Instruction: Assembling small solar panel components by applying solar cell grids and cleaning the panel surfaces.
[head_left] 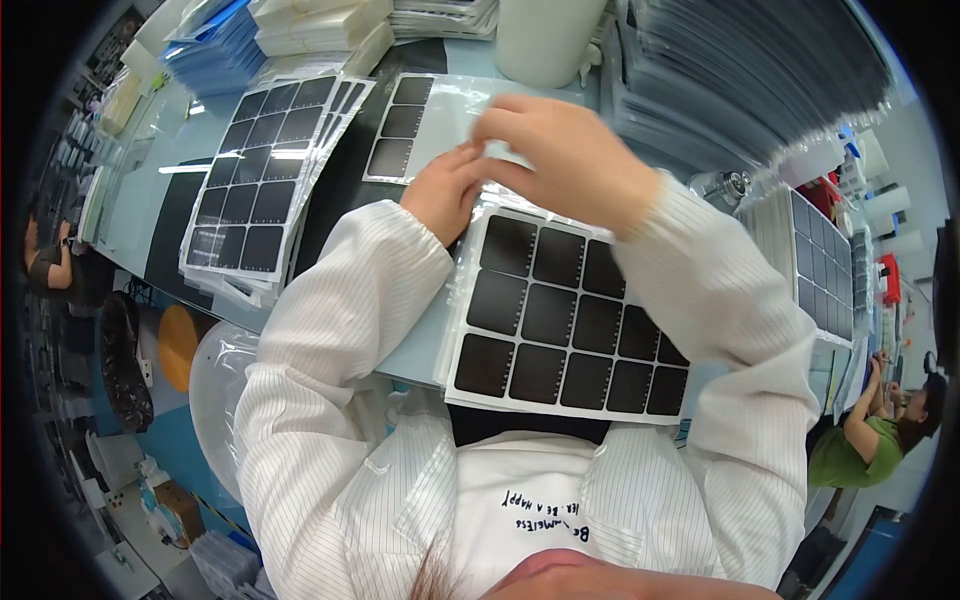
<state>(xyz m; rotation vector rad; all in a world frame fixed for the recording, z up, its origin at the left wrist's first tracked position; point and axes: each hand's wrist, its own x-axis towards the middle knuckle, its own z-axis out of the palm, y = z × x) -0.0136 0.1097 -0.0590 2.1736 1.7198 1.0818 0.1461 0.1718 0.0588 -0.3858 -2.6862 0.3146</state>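
My left hand (441, 194) and my right hand (560, 150) meet above the table, their fingertips close together. The fingers of both are curled in; what they pinch, if anything, is too small and blurred to make out. Just beyond them lies a clear, glossy sheet (455, 110) with a column of black rounded squares along its left side. Nearer to me, a stack of white sheets with rows of black square stickers (548, 313) rests at the table's front edge. My right forearm covers part of that stack.
Another pile of black-square sheets (250, 175) sits to the left. Blue packs (210, 55), pale bundles (310, 30) and a white cylinder (545, 40) stand at the back. Clear sleeves (740, 80) fill the back right. Co-workers (880, 435) are at both sides.
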